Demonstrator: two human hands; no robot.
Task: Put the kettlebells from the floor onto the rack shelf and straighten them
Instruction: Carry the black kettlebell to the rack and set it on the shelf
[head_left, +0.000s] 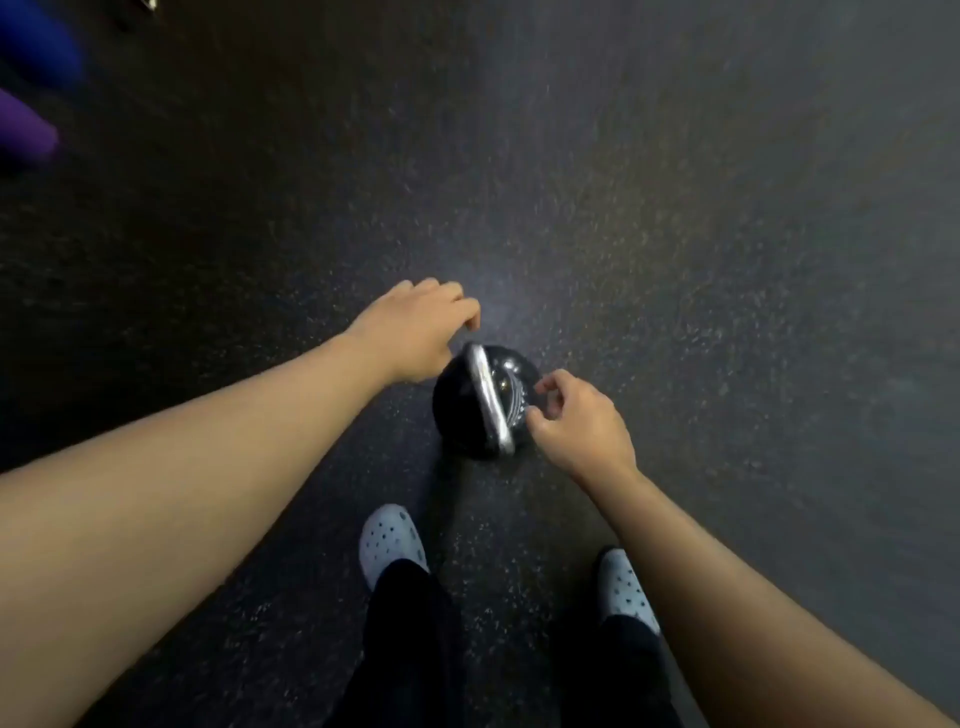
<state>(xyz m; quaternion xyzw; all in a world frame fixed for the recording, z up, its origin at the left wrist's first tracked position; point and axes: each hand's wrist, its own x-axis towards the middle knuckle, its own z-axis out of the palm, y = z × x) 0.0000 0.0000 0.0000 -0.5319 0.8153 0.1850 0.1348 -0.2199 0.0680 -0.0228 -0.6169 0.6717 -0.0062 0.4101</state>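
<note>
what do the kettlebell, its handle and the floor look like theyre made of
Kettlebell: glossy black ball, likely coated cast metal; it shows bright reflections.
Handle: bare silvery metal, shiny along its length.
Floor: dark matte surface with pale flecks, probably rubber gym flooring.

No text, label or number could be read anywhere in the view. Pale raised marks showed on the top of the black kettlebell (485, 402), but they were too blurred to make out.
</note>
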